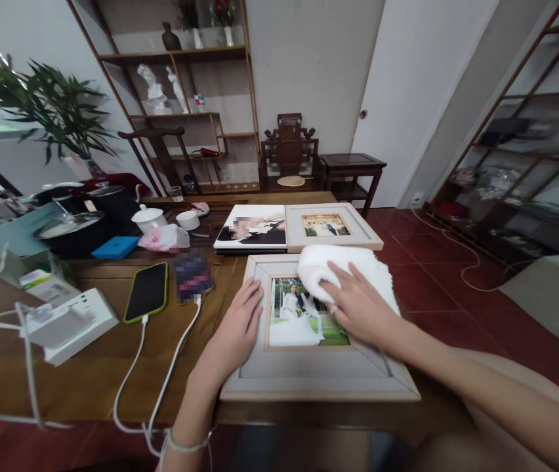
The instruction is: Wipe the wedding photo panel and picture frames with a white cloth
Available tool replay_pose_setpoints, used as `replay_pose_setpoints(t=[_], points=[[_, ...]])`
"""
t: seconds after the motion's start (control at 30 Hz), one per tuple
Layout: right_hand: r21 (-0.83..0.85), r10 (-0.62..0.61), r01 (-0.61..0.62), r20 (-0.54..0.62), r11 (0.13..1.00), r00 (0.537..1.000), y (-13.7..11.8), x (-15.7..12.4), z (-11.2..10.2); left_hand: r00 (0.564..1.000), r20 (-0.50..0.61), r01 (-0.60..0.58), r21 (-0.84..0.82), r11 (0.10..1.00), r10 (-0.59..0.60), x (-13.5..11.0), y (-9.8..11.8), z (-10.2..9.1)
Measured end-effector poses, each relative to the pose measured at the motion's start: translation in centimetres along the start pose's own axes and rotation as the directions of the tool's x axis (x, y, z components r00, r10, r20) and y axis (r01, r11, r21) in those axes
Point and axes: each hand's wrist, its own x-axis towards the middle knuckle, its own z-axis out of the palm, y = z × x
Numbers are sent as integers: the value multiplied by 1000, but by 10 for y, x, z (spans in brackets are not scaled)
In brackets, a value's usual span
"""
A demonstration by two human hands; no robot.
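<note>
A framed photo (319, 377) with a pale wooden border lies flat near the table's front edge. Its picture shows a couple on green grass. My left hand (237, 328) rests flat on the frame's left side, fingers stretched out and lying close together. On the upper right of the frame, my right hand (358, 301) presses a folded white cloth (378, 262) against the surface, its fingers bent over the cloth. The cloth covers the frame's upper right corner and overhangs its edge. Part of the picture is hidden under the right hand and cloth.
Behind lie a second framed photo (372, 236) and a photo album (250, 226). To the left are a phone (147, 292) on a white cable, a second cabled device (192, 275), an opened white box (82, 328), a blue box (115, 247), a white teapot (146, 218) and dark pots (75, 233).
</note>
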Motion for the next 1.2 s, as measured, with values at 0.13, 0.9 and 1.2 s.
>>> replay_pose_setpoints(t=[0.13,0.9,1.2], points=[[-30,-21,21,7,999,1000,16,31,3,1000,-22,3,-13,1000,-4,0,0,0],[52,-35,31,80,998,996,-37,21,2,1000,-12,-7,-67,998,6,-2,-2,2],[31,-255,254,207,967,945,-92,17,3,989,-129,47,-230,972,-78,-5,2,-2]])
